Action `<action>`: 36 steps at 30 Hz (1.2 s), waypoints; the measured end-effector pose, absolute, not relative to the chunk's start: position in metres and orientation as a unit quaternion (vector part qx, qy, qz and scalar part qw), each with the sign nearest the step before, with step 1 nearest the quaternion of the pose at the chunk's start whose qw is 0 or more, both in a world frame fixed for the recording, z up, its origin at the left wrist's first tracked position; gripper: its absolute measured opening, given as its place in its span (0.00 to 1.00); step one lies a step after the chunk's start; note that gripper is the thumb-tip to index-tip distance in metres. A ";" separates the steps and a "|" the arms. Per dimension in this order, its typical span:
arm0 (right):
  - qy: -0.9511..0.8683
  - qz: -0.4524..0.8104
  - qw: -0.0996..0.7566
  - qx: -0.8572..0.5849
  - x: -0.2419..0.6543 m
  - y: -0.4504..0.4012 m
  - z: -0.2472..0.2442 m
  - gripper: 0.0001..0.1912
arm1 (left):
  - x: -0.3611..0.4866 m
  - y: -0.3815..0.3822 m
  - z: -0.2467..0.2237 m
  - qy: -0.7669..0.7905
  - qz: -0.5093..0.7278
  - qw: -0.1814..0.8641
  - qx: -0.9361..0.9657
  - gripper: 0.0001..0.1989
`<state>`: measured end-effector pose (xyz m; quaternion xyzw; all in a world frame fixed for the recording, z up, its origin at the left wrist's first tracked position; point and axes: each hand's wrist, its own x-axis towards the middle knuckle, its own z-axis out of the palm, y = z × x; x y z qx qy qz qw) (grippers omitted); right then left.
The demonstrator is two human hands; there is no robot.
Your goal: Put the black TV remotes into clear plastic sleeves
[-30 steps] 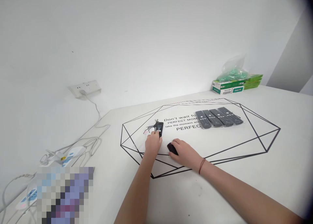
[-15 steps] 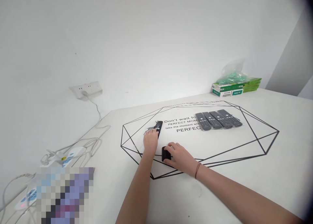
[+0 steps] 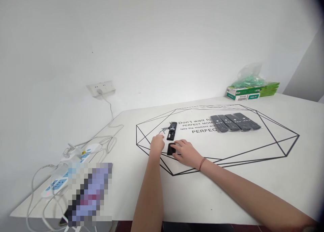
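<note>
A black remote control (image 3: 173,127) lies face down on the table, with its battery compartment open at the near end and something pale inside it. Just left of it is my left hand (image 3: 157,144), fingers curled together and pointing forward, apart from the remote. Whether anything is between those fingers is hidden. My right hand (image 3: 187,153) grips a black battery cover (image 3: 170,149) on the table, fingers at its upper right and thumb at its lower right. The cover sits just in front of the remote.
Several more remotes (image 3: 234,122) in clear wrapping lie in a row on the table (image 3: 192,198). Green and white boxes (image 3: 243,92) with a plastic bag (image 3: 249,78) on top stand at the back right. On the left are a power strip (image 3: 88,152), loose cables and a blurred-out flat object (image 3: 92,195).
My left hand has let go of the remote and drawn back to its left, leaving the remote lying with its compartment visible. My right hand stays on the cover. The view has shifted.
</note>
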<state>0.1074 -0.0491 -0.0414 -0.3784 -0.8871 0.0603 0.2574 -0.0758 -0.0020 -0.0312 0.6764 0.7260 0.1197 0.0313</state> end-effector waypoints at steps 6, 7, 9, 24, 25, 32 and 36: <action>-0.882 0.079 0.288 -0.365 0.087 -0.027 -0.048 0.26 | -0.072 -0.008 -0.030 0.720 0.125 0.017 0.682 0.20; -0.880 0.088 0.286 -0.369 0.084 -0.023 -0.050 0.30 | -0.071 -0.009 -0.029 0.721 0.126 0.014 0.681 0.19; -0.877 0.104 0.280 -0.375 0.081 -0.015 -0.053 0.35 | -0.069 -0.011 -0.028 0.724 0.124 0.009 0.679 0.20; -0.881 0.142 0.296 -0.340 0.087 -0.011 -0.043 0.24 | -0.062 -0.014 -0.024 0.732 0.126 0.047 0.668 0.18; -0.883 0.145 0.294 -0.336 0.088 -0.010 -0.041 0.24 | -0.062 -0.014 -0.023 0.729 0.129 0.050 0.670 0.18; -0.891 0.153 0.286 -0.318 0.095 -0.008 -0.039 0.23 | -0.064 -0.014 -0.025 0.724 0.136 0.055 0.674 0.18; -0.899 0.104 0.297 -0.306 0.094 -0.010 -0.042 0.20 | -0.065 -0.012 -0.027 0.721 0.135 0.057 0.677 0.17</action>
